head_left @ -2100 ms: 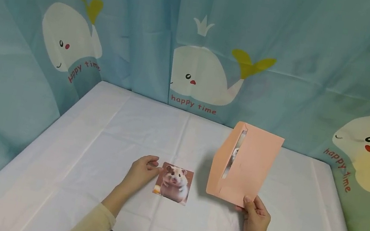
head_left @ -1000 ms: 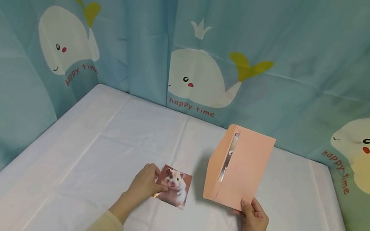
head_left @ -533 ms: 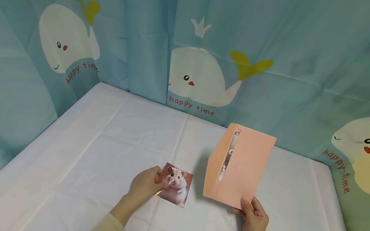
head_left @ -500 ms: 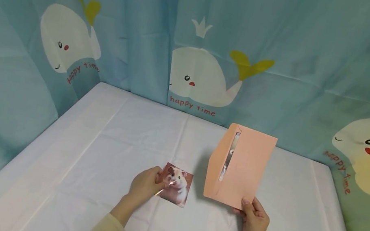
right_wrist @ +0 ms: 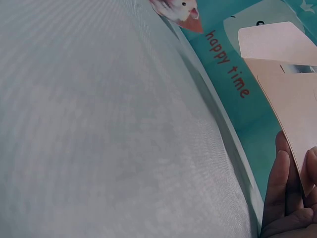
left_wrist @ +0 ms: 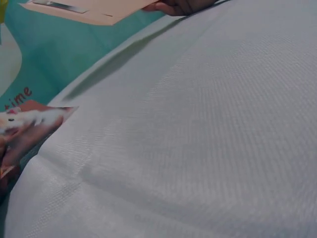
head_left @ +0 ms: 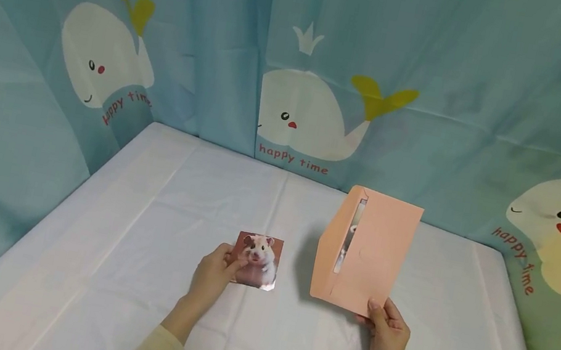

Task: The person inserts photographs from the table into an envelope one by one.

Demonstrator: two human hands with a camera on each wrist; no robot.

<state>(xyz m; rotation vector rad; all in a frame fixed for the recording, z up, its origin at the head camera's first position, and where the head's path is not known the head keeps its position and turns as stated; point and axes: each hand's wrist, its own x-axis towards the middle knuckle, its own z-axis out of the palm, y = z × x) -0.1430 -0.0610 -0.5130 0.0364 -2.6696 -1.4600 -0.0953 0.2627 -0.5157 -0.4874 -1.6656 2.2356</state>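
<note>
Two hands work over a table (head_left: 136,225) covered by a white cloth with faint fold creases. The left hand (head_left: 212,269) pinches the lower left corner of a hamster photo (head_left: 258,252), thumb on the printed face; the photo is lifted off the cloth and tilted up toward the camera. In the left wrist view the photo (left_wrist: 29,124) shows at the left edge above the cloth. The right hand (head_left: 388,331) grips the lower right corner of a pink envelope (head_left: 370,253), thumb on the front and fingers behind. The envelope stands upright above the cloth, flap open at its left edge, with another print partly visible inside the slot. Photo and envelope are near each other but apart. In the right wrist view the fingers (right_wrist: 282,198) lie against the envelope (right_wrist: 292,99).

A teal curtain (head_left: 472,77) encloses the table on the left, far and right sides. It is printed with white whales and the words "happy time".
</note>
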